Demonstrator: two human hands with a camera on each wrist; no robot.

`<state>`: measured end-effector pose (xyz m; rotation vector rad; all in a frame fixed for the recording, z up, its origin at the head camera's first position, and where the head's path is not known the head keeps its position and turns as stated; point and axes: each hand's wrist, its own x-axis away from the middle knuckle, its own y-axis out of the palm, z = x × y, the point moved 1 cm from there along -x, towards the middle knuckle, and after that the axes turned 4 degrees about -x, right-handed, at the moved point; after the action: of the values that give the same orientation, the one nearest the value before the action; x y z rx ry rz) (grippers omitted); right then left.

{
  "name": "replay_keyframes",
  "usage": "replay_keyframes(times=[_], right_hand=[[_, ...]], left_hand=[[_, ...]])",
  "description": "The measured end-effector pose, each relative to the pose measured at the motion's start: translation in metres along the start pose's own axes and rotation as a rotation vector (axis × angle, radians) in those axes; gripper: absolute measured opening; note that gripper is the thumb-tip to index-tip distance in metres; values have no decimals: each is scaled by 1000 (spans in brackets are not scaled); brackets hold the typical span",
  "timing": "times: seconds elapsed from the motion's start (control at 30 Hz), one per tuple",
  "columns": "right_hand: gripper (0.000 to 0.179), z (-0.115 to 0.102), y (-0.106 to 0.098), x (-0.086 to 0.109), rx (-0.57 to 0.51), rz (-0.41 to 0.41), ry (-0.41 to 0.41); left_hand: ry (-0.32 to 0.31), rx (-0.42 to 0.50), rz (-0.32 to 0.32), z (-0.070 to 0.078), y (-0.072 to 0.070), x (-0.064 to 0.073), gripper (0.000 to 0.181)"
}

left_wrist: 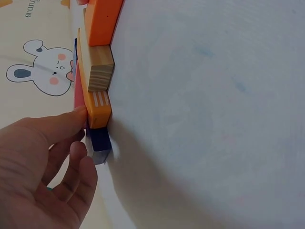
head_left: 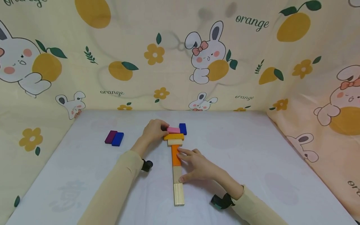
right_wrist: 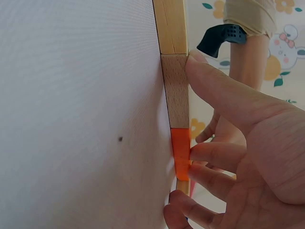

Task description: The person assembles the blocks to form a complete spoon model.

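A line of blocks lies on the white cloth. Farthest are a pink block [head_left: 173, 130] and a blue block [head_left: 182, 128] at its right end. In front come a yellow block [head_left: 174, 136], a pale wooden block [head_left: 175, 142], an orange block [head_left: 176, 155] and two more wooden blocks [head_left: 178, 194] in a column. My left hand [head_left: 154, 129] pinches another blue block [left_wrist: 100, 138] at the pink block's left end; the hand hides it in the head view. My right hand [head_left: 201, 165] lies along the column's right side, fingertips at the orange block, thumb at a wooden block [right_wrist: 176, 90].
Off to the left, a maroon block [head_left: 111, 137] and a blue block [head_left: 117, 139] lie side by side. A patterned curtain [head_left: 168, 72] with rabbits and oranges rises behind the table [head_left: 239, 140] and along both sides. Each wrist carries a dark camera strap [head_left: 225, 201].
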<state>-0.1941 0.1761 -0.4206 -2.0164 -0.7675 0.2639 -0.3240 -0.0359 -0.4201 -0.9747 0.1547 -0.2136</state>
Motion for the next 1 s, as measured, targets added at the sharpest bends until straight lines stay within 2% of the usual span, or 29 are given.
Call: replay_keyframes(times=[0.3, 0.47, 0.57, 0.7, 0.83, 1.0], right_hand=[[92, 0, -1, 0, -6, 4, -12], [93, 0, 0, -1, 5, 2, 7], [93, 0, 2, -3, 7, -3, 16], [93, -1, 3, -3, 10, -6, 11], [92, -2, 1, -2, 5, 6, -2], [93, -2, 1, 0, -15, 14, -14]], left_hand=[[17, 32, 6, -2, -2, 3, 29], [70, 83, 58, -8, -3, 10, 27], [102, 148, 119, -14, -9, 25, 26], [120, 201, 185, -28, -25, 54, 26], [100, 180, 245, -49, -45, 82, 25], [65, 126, 324, -78, -65, 110, 25]])
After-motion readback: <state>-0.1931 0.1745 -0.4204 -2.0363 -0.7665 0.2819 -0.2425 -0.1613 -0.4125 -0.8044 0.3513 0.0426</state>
